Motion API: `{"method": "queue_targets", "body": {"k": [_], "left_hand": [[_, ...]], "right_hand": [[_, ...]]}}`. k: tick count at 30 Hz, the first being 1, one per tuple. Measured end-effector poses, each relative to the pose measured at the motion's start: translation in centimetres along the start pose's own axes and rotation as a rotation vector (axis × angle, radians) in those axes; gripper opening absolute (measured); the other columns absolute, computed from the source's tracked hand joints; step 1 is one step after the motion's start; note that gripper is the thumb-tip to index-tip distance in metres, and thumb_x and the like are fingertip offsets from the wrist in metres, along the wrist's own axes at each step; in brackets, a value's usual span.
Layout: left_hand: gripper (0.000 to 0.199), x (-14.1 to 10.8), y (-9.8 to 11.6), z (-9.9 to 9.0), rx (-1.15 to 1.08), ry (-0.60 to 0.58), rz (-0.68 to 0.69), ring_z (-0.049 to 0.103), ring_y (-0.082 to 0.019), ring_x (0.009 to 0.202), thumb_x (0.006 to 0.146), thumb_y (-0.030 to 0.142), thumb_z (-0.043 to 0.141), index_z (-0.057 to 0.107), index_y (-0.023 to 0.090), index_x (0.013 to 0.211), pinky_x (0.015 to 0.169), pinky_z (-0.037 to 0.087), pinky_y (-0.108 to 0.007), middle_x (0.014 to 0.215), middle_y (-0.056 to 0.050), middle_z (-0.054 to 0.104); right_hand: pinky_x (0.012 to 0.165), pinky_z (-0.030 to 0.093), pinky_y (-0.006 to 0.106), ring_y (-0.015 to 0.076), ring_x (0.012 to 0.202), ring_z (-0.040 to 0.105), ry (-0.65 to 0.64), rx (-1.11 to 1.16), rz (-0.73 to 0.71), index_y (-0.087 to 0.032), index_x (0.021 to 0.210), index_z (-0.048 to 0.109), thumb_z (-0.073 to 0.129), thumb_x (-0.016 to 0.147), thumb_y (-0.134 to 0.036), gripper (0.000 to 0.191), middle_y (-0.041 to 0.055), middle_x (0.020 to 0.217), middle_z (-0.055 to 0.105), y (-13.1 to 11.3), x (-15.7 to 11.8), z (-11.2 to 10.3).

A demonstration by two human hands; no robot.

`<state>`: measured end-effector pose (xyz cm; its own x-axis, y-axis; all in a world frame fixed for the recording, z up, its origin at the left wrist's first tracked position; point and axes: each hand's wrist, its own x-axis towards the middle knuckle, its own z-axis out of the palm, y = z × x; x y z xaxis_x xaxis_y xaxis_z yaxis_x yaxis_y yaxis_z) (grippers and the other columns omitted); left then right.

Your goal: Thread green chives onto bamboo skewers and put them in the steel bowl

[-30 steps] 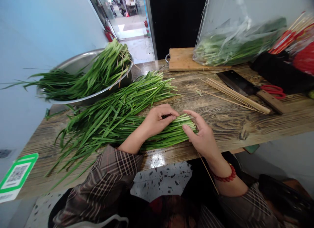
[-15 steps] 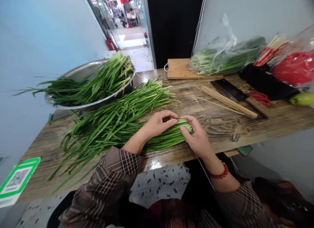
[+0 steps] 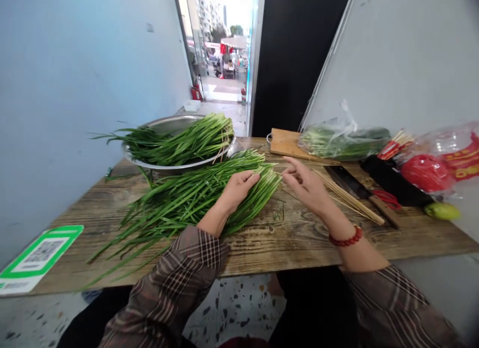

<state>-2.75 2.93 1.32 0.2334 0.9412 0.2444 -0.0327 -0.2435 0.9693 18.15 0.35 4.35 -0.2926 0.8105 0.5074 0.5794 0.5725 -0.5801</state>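
Note:
Long green stalks (image 3: pixel 175 198) lie across the wooden table, their pale cut ends pointing right. My left hand (image 3: pixel 239 187) is closed round some of the stalks near those ends, thumb on top. Just right of the pale tips is my right hand (image 3: pixel 304 183), its fingers apart and nothing visible in them. Behind the pile, a metal basin (image 3: pixel 179 167) holds more green stalks, with thin sticks among their ends.
Thin wooden sticks (image 3: pixel 350 198) and a cleaver (image 3: pixel 348 182) lie on the right. Behind are a cutting board (image 3: pixel 284 142), a bag of greens (image 3: pixel 344 141), a black cloth (image 3: pixel 392 180) and red plastic (image 3: pixel 426 172). A code card (image 3: pixel 41 255) lies front left.
The camera view has tilted up. My right hand has come off the stalks and opened to their right. The stalks in my left hand have moved up against the pile.

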Motion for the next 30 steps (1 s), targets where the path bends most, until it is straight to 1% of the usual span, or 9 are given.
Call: {"method": "queue_targets", "body": {"k": [2, 3, 5, 8, 12, 15, 22, 26, 30], "left_hand": [[0.039, 0.3, -0.3, -0.5, 0.001, 0.075, 0.000, 0.041, -0.010, 0.060, 0.079, 0.049, 0.064, 0.056, 0.013, 0.065, 0.058, 0.033, -0.022, 0.060, 0.003, 0.048], [0.039, 0.4, -0.5, -0.6, 0.007, 0.090, -0.004, 0.041, -0.010, 0.060, 0.078, 0.049, 0.064, 0.056, 0.013, 0.065, 0.058, 0.033, -0.022, 0.060, 0.003, 0.048], [0.039, 0.4, -0.8, -0.4, 0.015, 0.075, -0.012, 0.042, -0.010, 0.062, 0.078, 0.049, 0.064, 0.057, 0.013, 0.066, 0.059, 0.034, -0.022, 0.061, 0.002, 0.049], [0.037, 0.2, -1.1, 0.2, 0.019, 0.032, -0.024, 0.043, -0.011, 0.064, 0.079, 0.048, 0.064, 0.060, 0.013, 0.069, 0.061, 0.034, -0.022, 0.063, 0.002, 0.051], [0.037, 0.0, -1.1, 0.6, 0.021, 0.021, -0.049, 0.042, -0.010, 0.062, 0.078, 0.048, 0.065, 0.059, 0.013, 0.067, 0.059, 0.034, -0.022, 0.062, 0.002, 0.050], [0.039, 0.0, -1.0, 0.5, 0.031, 0.026, -0.085, 0.045, -0.011, 0.062, 0.077, 0.050, 0.067, 0.059, 0.013, 0.067, 0.059, 0.036, -0.022, 0.062, 0.001, 0.053], [0.044, -0.5, -0.8, 0.8, 0.027, -0.003, -0.159, 0.050, -0.012, 0.063, 0.076, 0.056, 0.067, 0.059, 0.014, 0.069, 0.058, 0.039, -0.022, 0.061, 0.001, 0.054], [0.044, -0.8, -0.8, 1.2, -0.006, -0.031, -0.197, 0.050, -0.012, 0.061, 0.076, 0.057, 0.068, 0.059, 0.014, 0.069, 0.057, 0.039, -0.022, 0.059, 0.002, 0.054], [0.044, -0.9, -1.0, 1.4, 0.011, -0.026, -0.210, 0.051, -0.012, 0.062, 0.076, 0.057, 0.067, 0.057, 0.015, 0.068, 0.057, 0.039, -0.022, 0.058, 0.002, 0.052]], "right_hand": [[0.080, 0.050, 0.036, 0.0207, 0.086, 0.064, 0.106, -0.070, -0.003, -0.018, 0.130, 0.053, 0.045, 0.096, -0.036, 0.040, 0.0091, 0.100, 0.069, 0.3, -0.6, 0.3], [0.082, 0.049, 0.037, 0.0220, 0.089, 0.064, 0.123, -0.105, -0.009, -0.019, 0.124, 0.058, 0.044, 0.096, -0.036, 0.036, 0.0096, 0.101, 0.069, 0.5, -1.1, 0.7], [0.083, 0.049, 0.038, 0.0234, 0.092, 0.064, 0.120, -0.138, -0.005, -0.019, 0.115, 0.063, 0.044, 0.096, -0.036, 0.031, 0.0105, 0.102, 0.069, 1.1, -2.3, 1.9], [0.082, 0.049, 0.036, 0.0224, 0.090, 0.065, 0.105, -0.120, 0.016, -0.020, 0.107, 0.066, 0.045, 0.097, -0.034, 0.028, 0.0094, 0.100, 0.071, 1.9, -3.6, 3.3], [0.076, 0.050, 0.034, 0.0203, 0.085, 0.066, 0.151, -0.066, 0.048, -0.021, 0.099, 0.069, 0.049, 0.095, -0.034, 0.024, 0.0065, 0.094, 0.071, 2.9, -4.4, 3.4], [0.073, 0.050, 0.033, 0.0203, 0.083, 0.066, 0.133, -0.049, 0.060, -0.022, 0.097, 0.071, 0.051, 0.094, -0.034, 0.023, 0.0056, 0.089, 0.072, 3.2, -4.9, 3.0], [0.081, 0.054, 0.038, 0.0225, 0.090, 0.070, 0.157, 0.015, 0.053, -0.024, 0.100, 0.072, 0.050, 0.094, -0.032, 0.024, 0.0061, 0.098, 0.075, 3.3, -5.5, 3.5], [0.082, 0.054, 0.039, 0.0234, 0.093, 0.070, 0.158, 0.010, 0.066, -0.024, 0.102, 0.072, 0.049, 0.094, -0.031, 0.026, 0.0063, 0.102, 0.075, 3.3, -5.7, 3.8], [0.084, 0.054, 0.039, 0.0233, 0.094, 0.070, 0.178, 0.020, 0.088, -0.024, 0.101, 0.073, 0.049, 0.094, -0.032, 0.026, 0.0057, 0.102, 0.075, 3.1, -6.0, 3.9]]}}
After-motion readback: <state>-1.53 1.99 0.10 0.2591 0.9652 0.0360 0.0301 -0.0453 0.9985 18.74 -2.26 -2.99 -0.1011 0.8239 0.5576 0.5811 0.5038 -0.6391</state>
